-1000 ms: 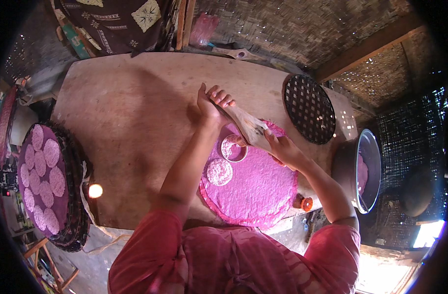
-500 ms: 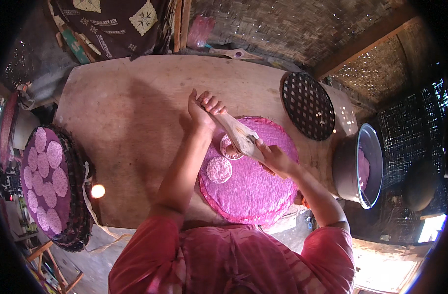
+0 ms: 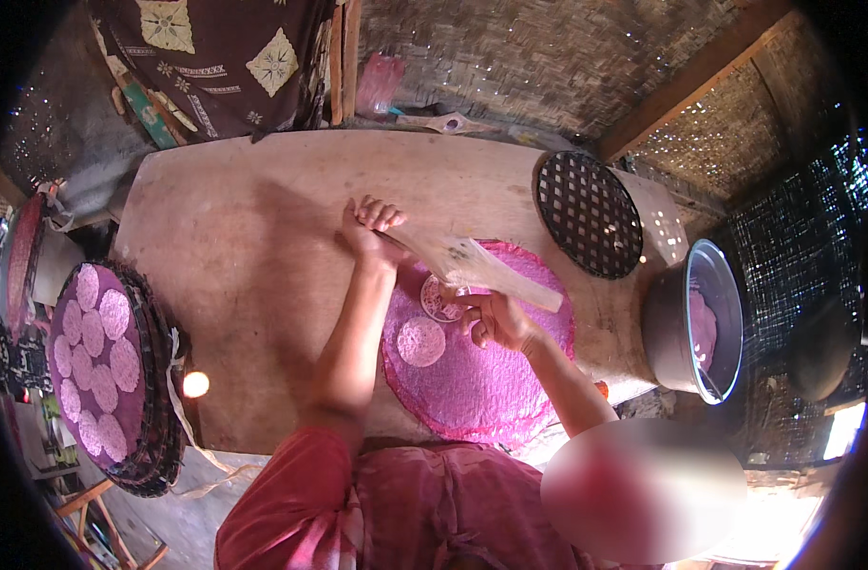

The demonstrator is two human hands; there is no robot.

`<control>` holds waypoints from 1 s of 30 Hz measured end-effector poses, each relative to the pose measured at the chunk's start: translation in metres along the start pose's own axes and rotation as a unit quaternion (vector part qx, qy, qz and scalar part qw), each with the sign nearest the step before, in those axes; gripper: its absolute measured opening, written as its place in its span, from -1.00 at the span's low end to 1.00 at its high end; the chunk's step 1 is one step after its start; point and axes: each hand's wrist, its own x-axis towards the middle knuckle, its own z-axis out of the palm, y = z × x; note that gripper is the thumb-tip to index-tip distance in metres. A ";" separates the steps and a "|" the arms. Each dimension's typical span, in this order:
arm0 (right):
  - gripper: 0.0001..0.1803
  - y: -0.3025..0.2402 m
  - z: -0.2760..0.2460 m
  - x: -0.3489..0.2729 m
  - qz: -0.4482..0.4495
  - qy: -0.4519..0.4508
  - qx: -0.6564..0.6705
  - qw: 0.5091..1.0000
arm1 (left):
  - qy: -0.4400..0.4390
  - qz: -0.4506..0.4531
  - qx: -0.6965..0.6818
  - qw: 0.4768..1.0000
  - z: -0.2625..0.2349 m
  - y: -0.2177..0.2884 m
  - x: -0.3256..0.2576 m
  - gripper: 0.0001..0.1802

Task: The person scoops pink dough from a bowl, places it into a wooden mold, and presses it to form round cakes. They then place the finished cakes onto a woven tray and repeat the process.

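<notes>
Closed round one end of a long, flat wooden tool [image 3: 481, 270], my left hand [image 3: 372, 231] holds it aslant above a round pink cloth-like sheet [image 3: 481, 389]. My right hand [image 3: 498, 321] is just below the tool's wide part, with its index finger stretched toward a small ring mould [image 3: 432, 300] and the other fingers loosely bent. Pink strands show inside the ring, which the finger and tool partly hide. Nearer me on the sheet is a pale pink, stringy disc [image 3: 420, 342].
On the left, a dark-rimmed round tray [image 3: 158, 418] bears several similar discs. A dark latticed round rack [image 3: 589, 215] lies at the table's far right. To the right is a deep basin [image 3: 667, 328] with pink dough [image 3: 703, 328]. The wooden table [image 3: 234, 247] extends leftward.
My right hand has let go of the wooden tool and moved left toward the ring mould. My left hand, still holding the tool, has shifted slightly left and nearer.
</notes>
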 end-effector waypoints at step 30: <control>-0.28 -0.011 0.091 -0.105 -0.342 0.205 -0.440 0.805 | -0.049 -0.648 0.134 0.749 0.125 -0.092 -0.215 -0.54</control>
